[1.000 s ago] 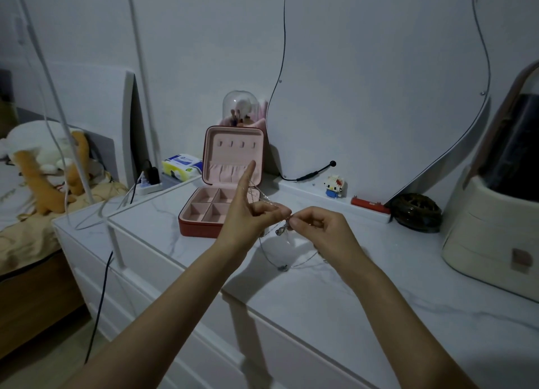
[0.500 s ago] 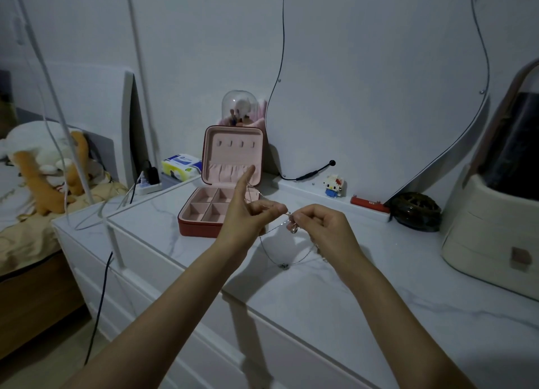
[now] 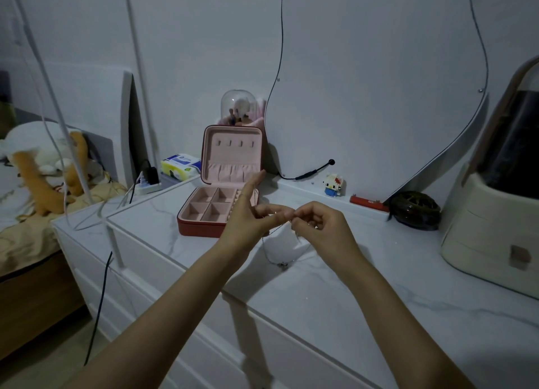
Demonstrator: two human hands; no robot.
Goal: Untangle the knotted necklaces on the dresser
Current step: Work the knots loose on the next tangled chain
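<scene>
Mid-untangling: left hand [image 3: 248,222] and right hand [image 3: 316,228] meet at frame centre, fingers [image 3: 284,214] of both pinching the thin necklace chain [image 3: 267,250] — left index finger stretched upward, free. Chain loop hangs below the hands, pendant [image 3: 283,265] low over the desk [image 3: 335,286]. Judged next: locate the knot, tease strands apart gently; fine chain, dim light. Open jewellery box [image 3: 217,206] sits just behind the left hand — no obstruction; small toy figure [image 3: 333,185] upper right.
</scene>
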